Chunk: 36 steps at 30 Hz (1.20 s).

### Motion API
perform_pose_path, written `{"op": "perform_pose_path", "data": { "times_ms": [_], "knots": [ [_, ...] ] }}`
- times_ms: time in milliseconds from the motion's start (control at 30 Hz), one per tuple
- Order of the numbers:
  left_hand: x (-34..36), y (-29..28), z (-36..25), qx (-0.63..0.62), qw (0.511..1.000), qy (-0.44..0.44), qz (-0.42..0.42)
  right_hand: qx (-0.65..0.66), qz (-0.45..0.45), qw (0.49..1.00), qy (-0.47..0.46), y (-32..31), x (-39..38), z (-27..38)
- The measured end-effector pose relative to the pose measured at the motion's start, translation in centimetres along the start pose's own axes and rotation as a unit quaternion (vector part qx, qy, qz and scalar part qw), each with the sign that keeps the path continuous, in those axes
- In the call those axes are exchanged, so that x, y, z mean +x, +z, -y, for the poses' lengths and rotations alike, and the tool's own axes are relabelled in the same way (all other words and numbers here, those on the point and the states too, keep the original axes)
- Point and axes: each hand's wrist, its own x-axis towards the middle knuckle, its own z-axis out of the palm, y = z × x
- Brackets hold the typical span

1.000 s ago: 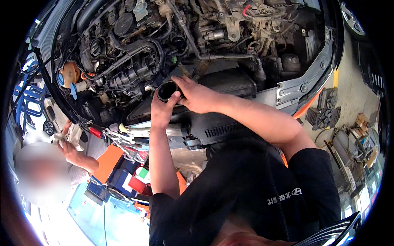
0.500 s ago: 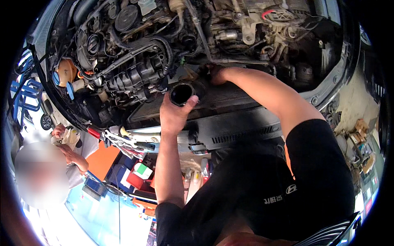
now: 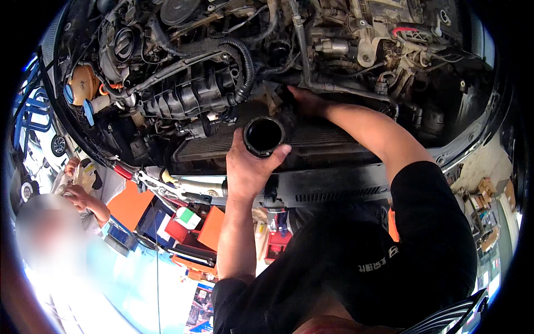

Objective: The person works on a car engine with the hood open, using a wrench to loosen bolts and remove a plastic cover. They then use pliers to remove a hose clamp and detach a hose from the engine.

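Note:
My left hand (image 3: 250,170) is closed round the near end of a black hose (image 3: 264,137), thumb and fingers at opposite sides of its rim. The hose's round mouth faces up toward me, and it reaches back toward my other hand. My right hand (image 3: 307,102) is deep in the engine bay, beside the hose's far part and under a metal pipe (image 3: 339,89). Its fingers are mostly hidden in shadow, so what they touch does not show. Below both hands lies the finned radiator (image 3: 222,139).
A ribbed black engine part (image 3: 189,100) and corrugated conduit (image 3: 246,64) lie left of the hands. An amber reservoir (image 3: 83,83) sits farther left. Several wrenches (image 3: 158,186) rest on the front edge. Another person's hand (image 3: 78,195) and orange drawers (image 3: 212,228) are at lower left.
The view has shifted, so the engine sits higher in the picture. My left hand still holds the hose, whose mouth now shows rounder and farther right. The right hand remains in the bay.

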Motion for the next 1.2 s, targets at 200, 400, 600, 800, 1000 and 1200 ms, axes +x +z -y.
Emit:
{"op": "perform_pose_path", "data": {
  "times_ms": [200,400,600,800,1000,1200],
  "knots": [
    [-0.3,-0.3,0.4,0.035,0.994,0.098,-0.017,-0.079,-0.024,0.996,0.044,2.5,0.1,-3.3],
    [-1.0,0.1,-0.3,0.105,0.99,0.054,-0.076,-0.109,0.002,0.992,0.066,2.1,0.2,-1.4],
    [-1.4,-0.8,-0.1,0.086,0.993,0.024,-0.077,-0.025,-0.024,0.995,0.092,0.0,-1.3,3.4],
    [-1.5,-1.4,-1.7,0.123,0.99,0.037,-0.06,-0.116,-0.061,0.982,0.135,1.4,-1.2,2.5],
    [-1.7,-1.3,-0.5,0.21,0.976,0.046,-0.044,-0.005,-0.083,0.965,0.248,0.4,0.3,7.1],
    [-1.1,-1.5,-2.1,0.245,0.969,0.027,-0.021,0.045,-0.014,0.982,0.181,2.3,3.1,3.0]
  ]
}}
